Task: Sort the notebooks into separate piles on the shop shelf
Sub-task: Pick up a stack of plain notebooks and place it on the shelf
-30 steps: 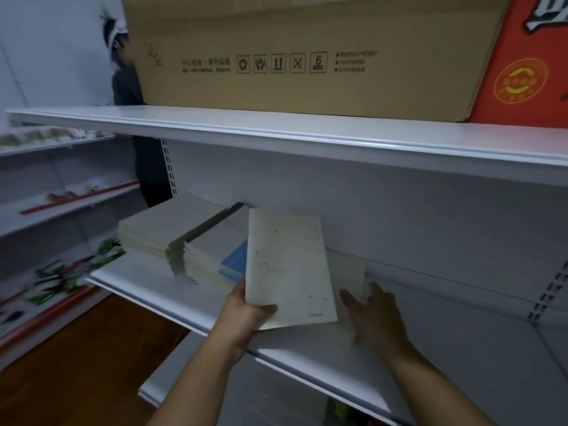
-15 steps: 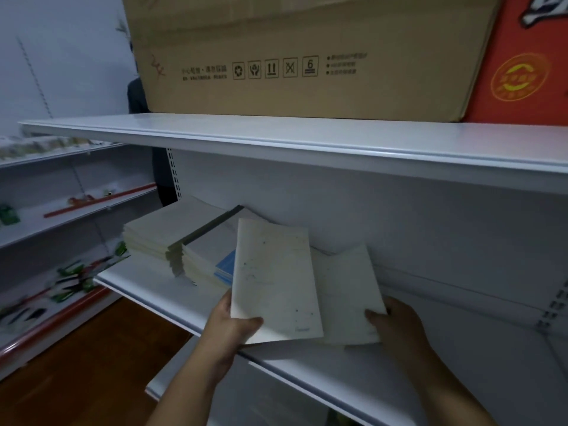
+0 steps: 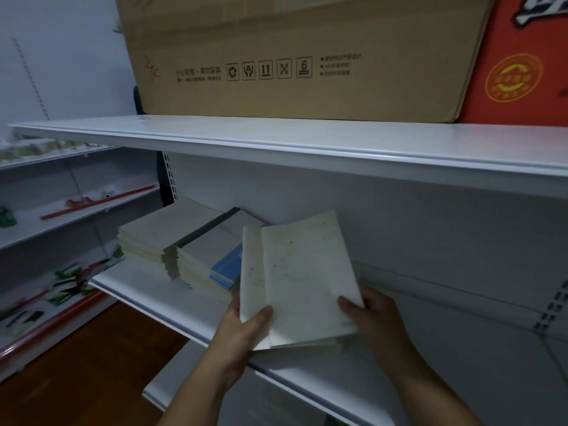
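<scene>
Both hands hold 2 overlapping cream notebooks (image 3: 307, 278) above the white shelf (image 3: 159, 298): the left hand (image 3: 242, 330) pinches the lower left corner, the right hand (image 3: 368, 315) grips the right edge. 2 notebook piles (image 3: 196, 241) lie just left.

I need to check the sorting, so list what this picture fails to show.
Head view:
- Lower notebooks in both piles: only their edges show, covers hidden by those on top.
- Blue notebook: mostly behind the pale notebooks that the left hand and right hand hold.
- How many pale notebooks: overlapped, unclear.
- Small print on the cardboard box: too blurred.
</scene>
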A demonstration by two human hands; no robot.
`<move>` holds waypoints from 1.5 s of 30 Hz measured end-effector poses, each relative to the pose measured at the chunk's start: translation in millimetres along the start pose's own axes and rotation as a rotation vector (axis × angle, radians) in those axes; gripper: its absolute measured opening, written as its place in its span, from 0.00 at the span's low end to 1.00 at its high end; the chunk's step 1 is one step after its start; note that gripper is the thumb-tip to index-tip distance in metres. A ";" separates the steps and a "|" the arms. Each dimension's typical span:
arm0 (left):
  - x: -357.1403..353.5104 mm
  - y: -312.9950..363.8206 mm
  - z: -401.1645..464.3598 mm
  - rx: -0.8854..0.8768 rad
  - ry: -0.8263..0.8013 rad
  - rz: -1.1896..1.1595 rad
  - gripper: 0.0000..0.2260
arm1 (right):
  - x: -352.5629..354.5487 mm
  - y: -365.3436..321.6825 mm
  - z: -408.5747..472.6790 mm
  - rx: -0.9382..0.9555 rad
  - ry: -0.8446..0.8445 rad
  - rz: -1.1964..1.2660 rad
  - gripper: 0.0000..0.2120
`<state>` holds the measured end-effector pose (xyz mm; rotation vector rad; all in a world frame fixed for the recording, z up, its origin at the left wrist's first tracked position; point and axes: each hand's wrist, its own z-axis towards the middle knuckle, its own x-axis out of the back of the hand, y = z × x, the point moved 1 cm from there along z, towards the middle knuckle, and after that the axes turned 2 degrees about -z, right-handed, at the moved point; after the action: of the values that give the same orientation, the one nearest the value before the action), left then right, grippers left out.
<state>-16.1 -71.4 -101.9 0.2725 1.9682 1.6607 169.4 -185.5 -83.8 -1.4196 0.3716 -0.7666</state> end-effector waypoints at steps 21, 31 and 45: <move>43.3 10.8 -0.4 -0.015 -0.011 -0.082 0.31 | 7.0 42.9 29.2 -0.328 -0.078 -0.814 0.19; 41.0 8.2 -2.3 -0.041 0.052 -0.026 0.21 | 58.5 0.0 1.6 -0.289 0.282 0.238 0.07; 0.6 -6.5 -0.3 0.039 -0.201 -0.069 0.28 | -19.8 -27.0 -43.2 -0.148 0.177 -0.239 0.11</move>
<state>-15.6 -72.7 -108.3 0.3665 1.8407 1.4921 120.1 -203.5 -68.2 -1.5575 0.4063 -1.0821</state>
